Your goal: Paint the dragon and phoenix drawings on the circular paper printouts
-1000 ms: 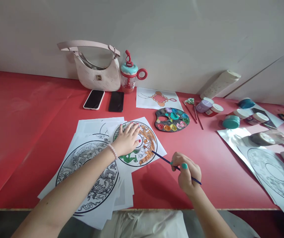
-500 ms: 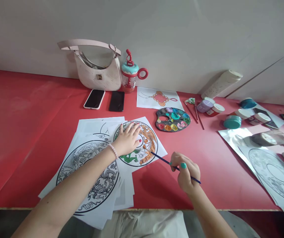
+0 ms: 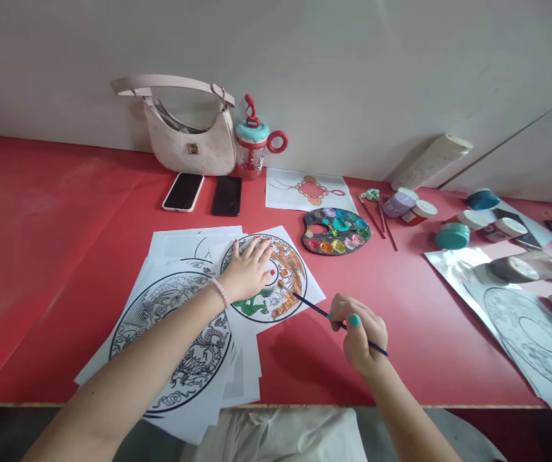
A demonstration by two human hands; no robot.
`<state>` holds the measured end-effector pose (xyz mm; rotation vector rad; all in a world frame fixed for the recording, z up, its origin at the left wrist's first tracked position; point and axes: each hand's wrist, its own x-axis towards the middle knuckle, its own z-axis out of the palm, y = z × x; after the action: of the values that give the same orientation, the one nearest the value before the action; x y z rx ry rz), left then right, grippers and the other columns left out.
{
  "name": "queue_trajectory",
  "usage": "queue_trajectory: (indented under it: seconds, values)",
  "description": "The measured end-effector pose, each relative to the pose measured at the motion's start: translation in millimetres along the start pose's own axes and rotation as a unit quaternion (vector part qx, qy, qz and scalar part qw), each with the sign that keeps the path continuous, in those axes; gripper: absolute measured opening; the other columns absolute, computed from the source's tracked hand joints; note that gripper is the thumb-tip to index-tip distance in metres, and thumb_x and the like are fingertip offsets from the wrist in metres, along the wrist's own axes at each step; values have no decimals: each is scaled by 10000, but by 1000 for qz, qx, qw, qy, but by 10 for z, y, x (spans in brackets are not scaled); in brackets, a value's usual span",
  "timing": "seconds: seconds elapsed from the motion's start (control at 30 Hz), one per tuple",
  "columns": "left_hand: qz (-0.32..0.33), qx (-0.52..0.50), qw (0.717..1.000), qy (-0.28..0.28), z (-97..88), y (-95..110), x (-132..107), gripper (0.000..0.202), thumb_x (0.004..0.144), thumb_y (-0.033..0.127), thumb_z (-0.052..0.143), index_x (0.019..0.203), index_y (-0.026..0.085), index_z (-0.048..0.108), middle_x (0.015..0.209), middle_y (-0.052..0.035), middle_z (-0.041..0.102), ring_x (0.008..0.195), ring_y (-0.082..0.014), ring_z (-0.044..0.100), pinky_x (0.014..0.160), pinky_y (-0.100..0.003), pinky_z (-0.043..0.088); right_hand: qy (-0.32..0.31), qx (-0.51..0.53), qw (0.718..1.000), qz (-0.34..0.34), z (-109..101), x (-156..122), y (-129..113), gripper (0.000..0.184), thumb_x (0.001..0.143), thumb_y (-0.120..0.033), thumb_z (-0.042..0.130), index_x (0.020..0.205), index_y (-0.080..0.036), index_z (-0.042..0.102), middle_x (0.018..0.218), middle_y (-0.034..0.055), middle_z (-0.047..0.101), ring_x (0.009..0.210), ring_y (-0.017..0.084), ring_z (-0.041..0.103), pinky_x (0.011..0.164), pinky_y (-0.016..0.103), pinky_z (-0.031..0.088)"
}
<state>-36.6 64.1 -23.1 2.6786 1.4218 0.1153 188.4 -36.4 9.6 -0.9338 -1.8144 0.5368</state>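
My left hand (image 3: 250,269) lies flat, fingers spread, on a sheet with a round printed design (image 3: 295,263), partly coloured with an orange phoenix and a green dragon. Part of the design is hidden beneath that hand. In my right hand (image 3: 362,330) is a thin dark-blue paintbrush (image 3: 314,308), pinched near the middle of its handle. Its bristles rest at the orange part of the design, right of the left thumb. Beyond the sheet lies a black paint palette (image 3: 312,235) with several wells of colour.
Uncoloured dragon prints (image 3: 180,359) are stacked under my left forearm. Two phones (image 3: 183,192), a white handbag (image 3: 194,151) and a donut-lidded cup (image 3: 251,151) stand near the wall. Paint jars (image 3: 452,236), spare brushes (image 3: 373,218) and another print (image 3: 536,327) lie to the right.
My right hand and the brush's rear end have shifted very slightly left and up. The left hand and the sheet stay in place.
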Motion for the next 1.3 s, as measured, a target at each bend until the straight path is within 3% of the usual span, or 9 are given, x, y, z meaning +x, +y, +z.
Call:
queue_trajectory:
  seconds: [0.17,0.4,0.73,1.03,1.3]
  values:
    - [2,-1,1000,-6,-10,0,4,548,950,384,281,1450,160,299,1558,-80,229,1427,-291,175,1107,-654,156,30,8,999,-20,1,14,-28,314,974,-203,287,717,-194,467,579,-5,396,536,129,395,513,276,320]
    - [1,0,1000,-2,-2,0,5,551,943,371,292,1456,172,298,1556,-75,239,1428,-301,177,1119,-631,157,8,-4,1000,-2,8,21,-34,338,970,-218,286,682,-195,462,578,3,407,524,133,409,497,280,319]
    - [0,1,1000,-6,12,-6,10,558,950,383,272,1456,149,295,1561,-70,220,1430,-292,165,1110,-647,164,46,1,999,-18,-5,-5,-36,331,978,-208,280,710,-192,473,584,3,399,536,132,400,517,289,328]
    - [-2,-1,1000,-15,-25,8,6,549,945,371,290,1452,161,298,1560,-73,225,1430,-296,169,1116,-639,156,13,-28,999,-21,8,24,-15,306,971,-210,296,703,-197,443,594,3,398,541,131,396,504,276,307]
    - [1,-2,1000,-9,1,-2,7,548,955,381,266,1454,157,294,1566,-69,208,1435,-284,155,1126,-628,139,33,-15,999,-20,2,8,-15,313,972,-194,284,708,-191,452,594,2,397,547,129,402,513,276,323]
